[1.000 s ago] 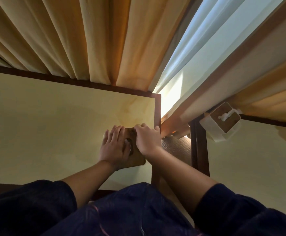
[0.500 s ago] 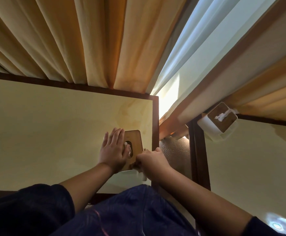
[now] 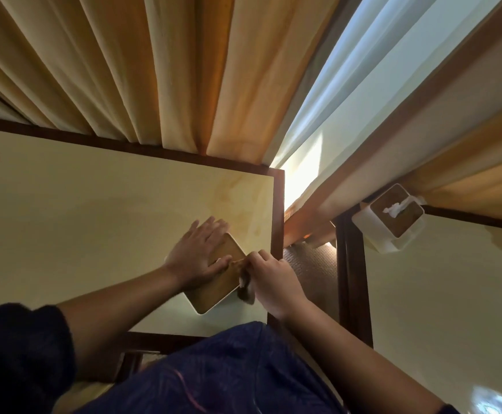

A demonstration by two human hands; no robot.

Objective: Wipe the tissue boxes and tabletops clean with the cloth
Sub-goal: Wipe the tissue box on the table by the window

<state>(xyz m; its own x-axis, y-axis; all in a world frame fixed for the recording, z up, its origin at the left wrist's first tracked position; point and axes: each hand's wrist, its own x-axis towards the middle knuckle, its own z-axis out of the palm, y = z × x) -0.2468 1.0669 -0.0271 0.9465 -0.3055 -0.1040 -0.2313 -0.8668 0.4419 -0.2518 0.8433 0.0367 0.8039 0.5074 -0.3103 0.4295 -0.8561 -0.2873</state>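
A tissue box with a brown wooden lid and white sides lies on the cream tabletop, near its right edge. My left hand lies flat on the lid with straight fingers and holds the box down. My right hand grips a small dark cloth against the box's right side; most of the cloth is hidden under my fingers. A second tissue box, white with a brown lid and a tissue sticking out, stands on the far left corner of the right table.
Both tables have dark wood rims, with a narrow gap of dark floor between them. Orange-beige curtains hang right behind the left table, a bright window strip beside them. My dark blue clothing fills the bottom of the view.
The box has turned so that it now lies diagonally. My right hand slid from the lid's far end down to the box's right side with the cloth. My left hand stayed on the lid.
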